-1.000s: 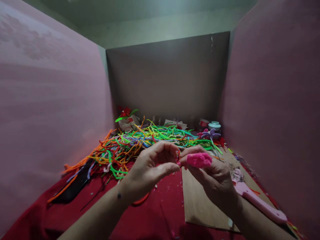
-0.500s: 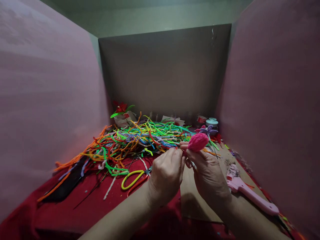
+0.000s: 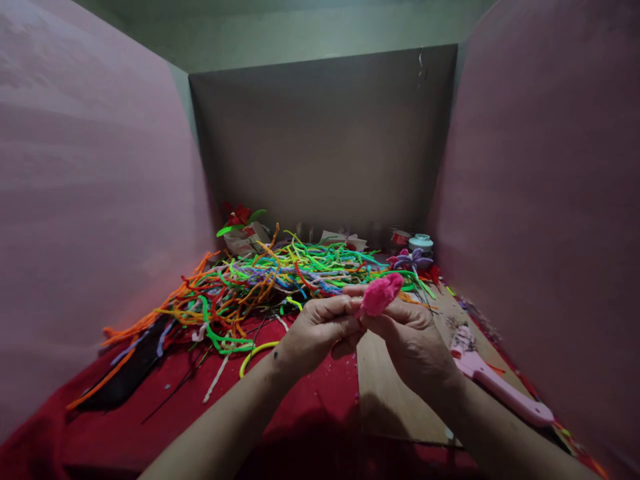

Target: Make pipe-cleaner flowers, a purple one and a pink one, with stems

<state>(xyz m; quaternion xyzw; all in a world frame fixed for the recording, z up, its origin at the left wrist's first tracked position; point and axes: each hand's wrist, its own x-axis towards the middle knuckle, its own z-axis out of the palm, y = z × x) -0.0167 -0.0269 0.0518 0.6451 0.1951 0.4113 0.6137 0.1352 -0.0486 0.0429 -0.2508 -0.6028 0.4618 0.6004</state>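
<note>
Both my hands meet in the middle of the view, above the near edge of a heap of pipe cleaners (image 3: pixel 280 277). My right hand (image 3: pixel 415 337) is closed round the base of a fuzzy pink pipe-cleaner bud (image 3: pixel 380 293), which sticks up from its fingers. Pinching at the bud's lower left side is my left hand (image 3: pixel 317 327), fingers pressed together. The two hands touch each other there. Whatever stem lies below the bud is hidden by my fingers.
Yellow-handled scissors (image 3: pixel 253 353) lie on the red cloth (image 3: pixel 150 427) left of my hands. A cardboard sheet (image 3: pixel 387 397) and a pink glue gun (image 3: pixel 495 383) sit at right. Finished flowers (image 3: pixel 413 260) and a small jar (image 3: pixel 421 241) stand at the back. Pink panels wall in both sides.
My hands have drawn closer together and the pink bud has tilted left and dropped a little. The left hand turned from back-up to a pinch at the bud's base.
</note>
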